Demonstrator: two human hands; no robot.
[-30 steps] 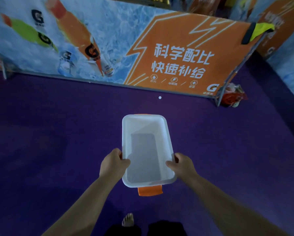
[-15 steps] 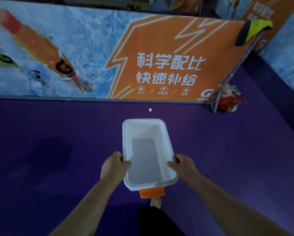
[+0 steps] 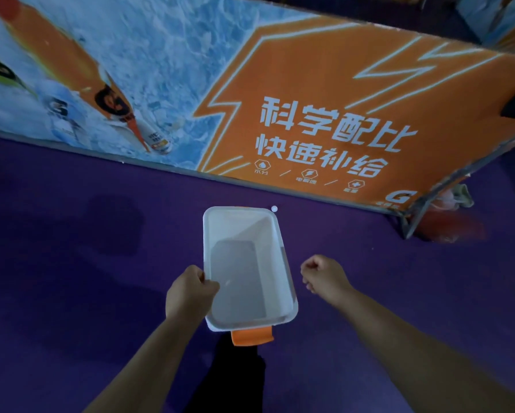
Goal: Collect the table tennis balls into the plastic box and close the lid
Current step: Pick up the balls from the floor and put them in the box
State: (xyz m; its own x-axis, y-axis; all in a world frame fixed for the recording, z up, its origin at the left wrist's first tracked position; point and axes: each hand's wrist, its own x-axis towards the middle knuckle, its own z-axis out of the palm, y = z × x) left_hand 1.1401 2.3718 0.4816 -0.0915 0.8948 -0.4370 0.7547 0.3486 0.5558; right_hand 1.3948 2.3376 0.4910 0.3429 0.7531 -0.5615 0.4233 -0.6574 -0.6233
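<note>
While our left hand (image 3: 189,291) gripped the rim of the plastic box (image 3: 281,265), our right hand (image 3: 325,278) hung beside it, fingers (image 3: 309,266) curled on nothing.

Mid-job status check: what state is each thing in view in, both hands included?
plastic box: open, no lid on it, empty, held up.
orange latch: unfastened, sticking out at the box's near end.
table tennis ball: on the floor, outside the box, past its far right corner.
left hand: grips the box's left rim.
right hand: fingers curled, holding nothing, apart from the box.
banner board: standing upright behind the ball.
</note>
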